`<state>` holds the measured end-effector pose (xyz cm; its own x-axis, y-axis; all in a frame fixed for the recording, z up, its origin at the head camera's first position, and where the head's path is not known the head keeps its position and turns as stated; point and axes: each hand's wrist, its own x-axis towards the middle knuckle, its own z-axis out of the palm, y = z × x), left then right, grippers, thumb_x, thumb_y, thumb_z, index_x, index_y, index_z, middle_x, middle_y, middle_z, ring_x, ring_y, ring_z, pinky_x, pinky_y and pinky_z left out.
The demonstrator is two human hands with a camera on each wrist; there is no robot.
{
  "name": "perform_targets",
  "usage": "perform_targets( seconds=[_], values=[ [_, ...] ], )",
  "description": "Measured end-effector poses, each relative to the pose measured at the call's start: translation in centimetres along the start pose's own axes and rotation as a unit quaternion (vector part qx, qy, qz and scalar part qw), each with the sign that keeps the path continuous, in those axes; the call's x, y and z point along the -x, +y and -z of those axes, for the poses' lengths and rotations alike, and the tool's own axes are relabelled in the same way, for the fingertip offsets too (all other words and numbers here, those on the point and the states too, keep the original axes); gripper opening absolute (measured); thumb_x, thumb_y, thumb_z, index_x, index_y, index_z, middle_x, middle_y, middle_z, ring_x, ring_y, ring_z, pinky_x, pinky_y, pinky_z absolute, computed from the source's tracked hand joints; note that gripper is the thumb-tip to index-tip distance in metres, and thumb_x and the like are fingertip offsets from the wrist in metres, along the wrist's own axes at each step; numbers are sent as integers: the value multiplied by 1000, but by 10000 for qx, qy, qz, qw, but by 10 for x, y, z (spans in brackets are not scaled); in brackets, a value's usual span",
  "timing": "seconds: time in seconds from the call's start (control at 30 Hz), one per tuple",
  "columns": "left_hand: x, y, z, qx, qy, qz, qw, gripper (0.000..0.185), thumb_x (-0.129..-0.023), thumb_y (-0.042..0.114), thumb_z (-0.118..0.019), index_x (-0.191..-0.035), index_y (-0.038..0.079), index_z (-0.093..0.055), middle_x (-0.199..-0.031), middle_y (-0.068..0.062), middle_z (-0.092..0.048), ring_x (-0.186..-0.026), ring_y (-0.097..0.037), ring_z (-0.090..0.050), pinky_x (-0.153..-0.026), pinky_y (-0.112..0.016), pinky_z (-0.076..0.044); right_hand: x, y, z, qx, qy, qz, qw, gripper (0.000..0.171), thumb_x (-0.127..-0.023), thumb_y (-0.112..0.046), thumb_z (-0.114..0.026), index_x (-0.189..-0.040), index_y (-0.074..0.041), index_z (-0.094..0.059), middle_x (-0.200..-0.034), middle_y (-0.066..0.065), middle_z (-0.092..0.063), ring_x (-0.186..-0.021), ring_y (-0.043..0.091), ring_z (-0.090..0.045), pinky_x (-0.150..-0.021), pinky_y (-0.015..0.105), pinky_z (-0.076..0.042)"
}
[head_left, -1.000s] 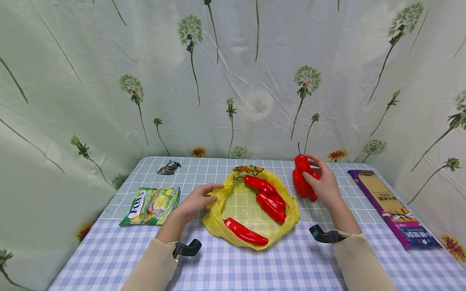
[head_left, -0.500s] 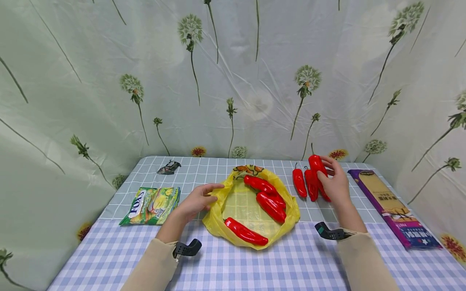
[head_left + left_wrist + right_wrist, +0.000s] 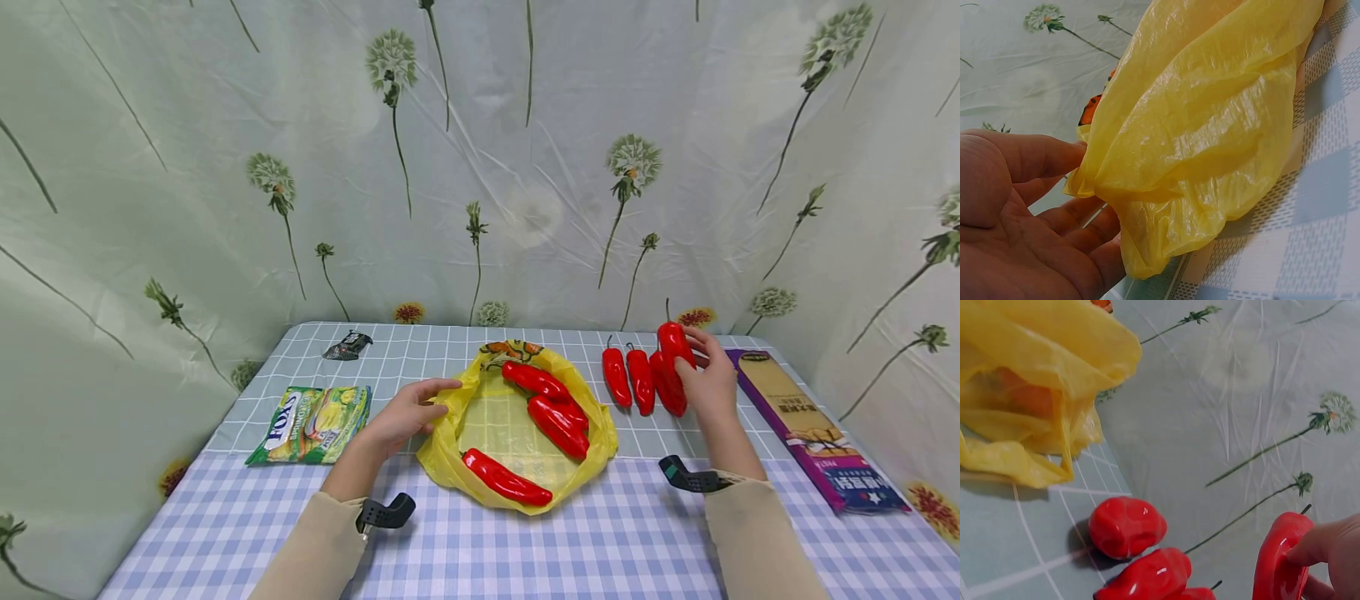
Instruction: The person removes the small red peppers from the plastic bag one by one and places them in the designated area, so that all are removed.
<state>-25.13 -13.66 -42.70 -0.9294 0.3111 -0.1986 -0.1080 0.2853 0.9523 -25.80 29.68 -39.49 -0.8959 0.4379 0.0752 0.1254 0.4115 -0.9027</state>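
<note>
A yellow plastic bag [image 3: 450,425] lies spread open at the table's middle with three red peppers [image 3: 557,425] inside. My left hand [image 3: 408,412] holds the bag's left edge [image 3: 1147,206] between thumb and fingers. My right hand [image 3: 705,379] grips a red pepper [image 3: 672,346] by its upper end, tilted up on the table to the right of the bag; the right wrist view shows the held pepper [image 3: 1282,562] under a fingertip. Two more red peppers [image 3: 628,377] lie side by side just left of it, seen low in the right wrist view [image 3: 1127,526].
A green snack packet [image 3: 311,422] lies at the left, a small dark wrapper [image 3: 347,344] at the back left. A long purple box [image 3: 813,429] lies along the right edge. The checked tablecloth [image 3: 480,550] is backed by a flowered curtain [image 3: 480,167].
My right hand has carried the red pepper rightward from beside the bag, past the two peppers now lying on the table. The left hand and the bag stayed put.
</note>
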Motion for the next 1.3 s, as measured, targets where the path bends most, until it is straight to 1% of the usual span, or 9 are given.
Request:
perform_targets(
  seconds=[0.2,0.4,0.5,0.57,0.77,0.9,1.13,1.3],
  values=[
    [0,2,0,-34,5,49,10000,44,-97,6,-55,-139,17,-59,-148,-11,-50,-89,-17,-54,-66,-23,-45,-4,8,5,-88,47,-177,9998,61,-100,-12,-51,-157,-26,-31,-161,12,-35,-143,37,-38,-105,56,-46],
    [1,3,0,-53,-14,77,10000,44,-97,6,-55,-139,17,-58,-148,-11,-50,-90,-18,-55,-67,-24,-45,-9,16,10,-62,50,-438,9990,63,-101,-16,-51,-157,-33,-29,-163,11,-30,-144,36,-35,-105,55,-46],
    [1,3,0,-55,-14,70,10000,43,-97,6,-55,-139,17,-58,-149,-10,-50,-93,-18,-55,-67,-24,-45,-11,20,13,-55,123,-532,9985,63,-101,-16,-50,-157,-33,-29,-163,10,-30,-144,35,-35,-107,53,-45],
    [1,3,0,-52,-25,41,10000,44,-97,6,-55,-139,16,-58,-149,-11,-50,-93,-18,-54,-67,-24,-45,-12,23,14,0,174,-565,9982,62,-101,-16,-49,-157,-32,-30,-163,11,-30,-144,35,-35,-108,53,-45],
    [0,2,0,-44,-10,24,10000,44,-97,5,-55,-139,16,-58,-149,-11,-50,-91,-18,-54,-67,-24,-45,-14,31,17,111,258,-584,9979,62,-100,-12,-49,-158,-24,-30,-162,14,-32,-142,37,-37,-108,53,-44],
    [0,0,0,-37,5,22,10000,44,-97,5,-56,-139,16,-58,-148,-11,-51,-88,-18,-53,-66,-24,-45,-16,37,17,146,247,-715,9970,64,-99,-8,-48,-158,-21,-29,-162,16,-30,-144,39,-35,-110,54,-42],
    [0,-1,0,-47,22,41,10000,44,-97,6,-55,-139,16,-58,-148,-11,-51,-90,-18,-54,-67,-24,-45,-18,46,18,355,216,-789,9960,64,-96,-4,-48,-157,-14,-31,-159,22,-33,-141,42,-37,-112,55,-40],
    [0,-1,0,-33,17,17,10000,43,-97,5,-55,-139,16,-58,-148,-11,-51,-90,-18,-54,-66,-24,-45,-19,51,17,383,110,-897,9952,63,-98,-4,-47,-158,-14,-29,-160,24,-31,-142,44,-35,-113,55,-39]
  ],
)
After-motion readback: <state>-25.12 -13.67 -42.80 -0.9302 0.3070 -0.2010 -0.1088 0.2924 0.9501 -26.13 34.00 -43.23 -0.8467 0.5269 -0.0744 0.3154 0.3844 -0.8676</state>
